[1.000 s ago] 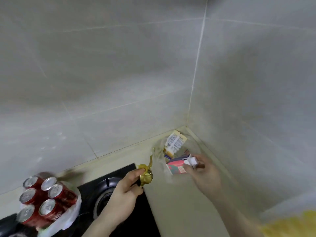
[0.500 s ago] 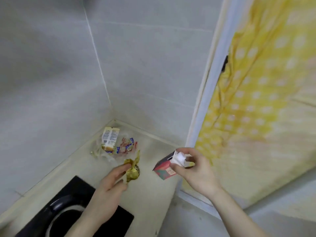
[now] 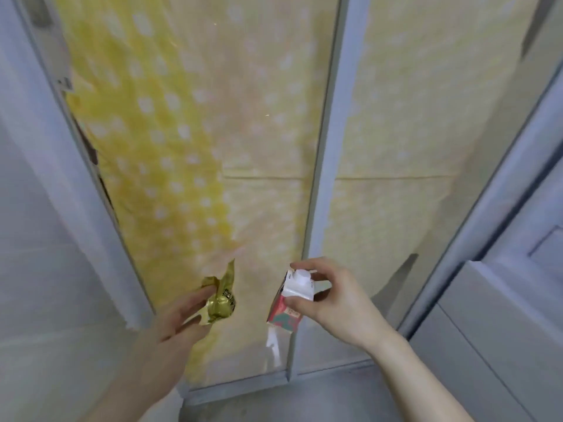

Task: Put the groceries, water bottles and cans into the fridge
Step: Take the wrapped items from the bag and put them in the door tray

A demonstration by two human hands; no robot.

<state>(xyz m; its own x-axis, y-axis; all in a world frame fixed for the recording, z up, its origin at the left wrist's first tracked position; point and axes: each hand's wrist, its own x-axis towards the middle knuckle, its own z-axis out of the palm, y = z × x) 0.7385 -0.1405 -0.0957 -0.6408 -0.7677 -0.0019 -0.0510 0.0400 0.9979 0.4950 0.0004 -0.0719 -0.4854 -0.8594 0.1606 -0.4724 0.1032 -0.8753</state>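
My left hand (image 3: 179,318) pinches a small gold foil packet (image 3: 220,301) between thumb and fingers, low in the middle of the view. My right hand (image 3: 332,295) grips a small red and white drink carton (image 3: 289,303) with a white cap, holding it near its top. Both hands are raised in front of a glass door. The fridge is out of view.
A sliding glass door (image 3: 323,178) with a pale metal frame fills the view, with yellow dotted fabric (image 3: 170,147) behind the glass. A grey tiled wall (image 3: 33,269) stands on the left. A white panelled door or cabinet (image 3: 502,330) lies at the right.
The view has swung right, away from the counter corner, stove and cans, to the glass door. Both hands kept their items and moved with the turn.
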